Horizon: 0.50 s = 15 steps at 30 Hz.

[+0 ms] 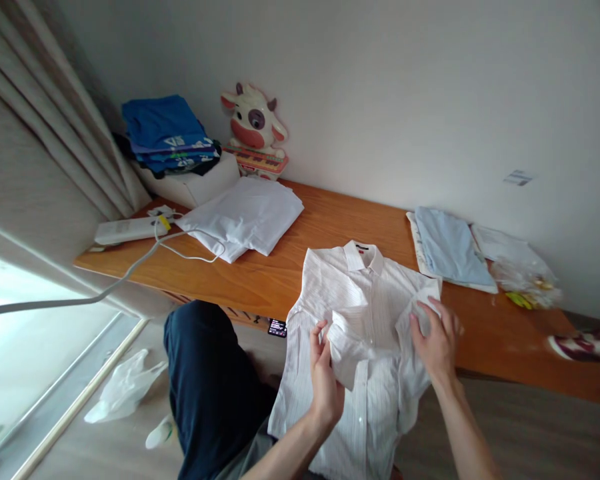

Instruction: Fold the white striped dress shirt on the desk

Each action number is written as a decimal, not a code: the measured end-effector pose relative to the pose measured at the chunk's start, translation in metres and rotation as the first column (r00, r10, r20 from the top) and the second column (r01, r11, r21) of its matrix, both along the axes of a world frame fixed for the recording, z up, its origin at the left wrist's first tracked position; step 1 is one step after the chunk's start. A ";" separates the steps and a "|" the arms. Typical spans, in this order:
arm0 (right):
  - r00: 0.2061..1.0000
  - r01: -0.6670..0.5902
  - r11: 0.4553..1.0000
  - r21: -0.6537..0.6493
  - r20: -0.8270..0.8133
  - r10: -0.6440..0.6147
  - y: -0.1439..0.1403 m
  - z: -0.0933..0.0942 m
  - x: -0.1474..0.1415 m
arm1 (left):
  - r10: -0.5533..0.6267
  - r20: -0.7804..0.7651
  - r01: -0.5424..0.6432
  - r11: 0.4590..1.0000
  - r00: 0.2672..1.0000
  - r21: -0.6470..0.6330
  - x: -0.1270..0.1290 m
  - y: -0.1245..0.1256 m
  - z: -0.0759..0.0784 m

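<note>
A white striped dress shirt (353, 293) lies face up on the wooden table (290, 273), collar away from me, its lower part hanging over the near edge. My left hand (325, 373) pinches the folded left sleeve over the shirt's front. My right hand (436, 340) presses flat on the right sleeve cuff, folded in toward the middle.
A folded white garment (247, 217) lies left of the shirt, and a light blue folded one (450, 250) right of it. A power strip with cable (130, 230), a white box under blue clothes (167, 137) and a cow toy (255, 127) stand at the back left. My dark-trousered knee (205, 373) is below the table edge.
</note>
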State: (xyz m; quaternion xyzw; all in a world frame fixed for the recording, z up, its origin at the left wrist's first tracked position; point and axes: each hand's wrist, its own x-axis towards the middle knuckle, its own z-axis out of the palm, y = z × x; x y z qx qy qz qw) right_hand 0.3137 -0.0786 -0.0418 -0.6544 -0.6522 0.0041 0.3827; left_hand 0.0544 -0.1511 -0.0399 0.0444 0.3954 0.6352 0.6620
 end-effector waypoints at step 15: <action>0.853 -0.522 0.833 -0.185 -0.144 0.502 -0.087 0.053 -0.148 | -0.168 -0.136 0.200 0.939 0.976 0.279 -0.047 -0.024 -0.027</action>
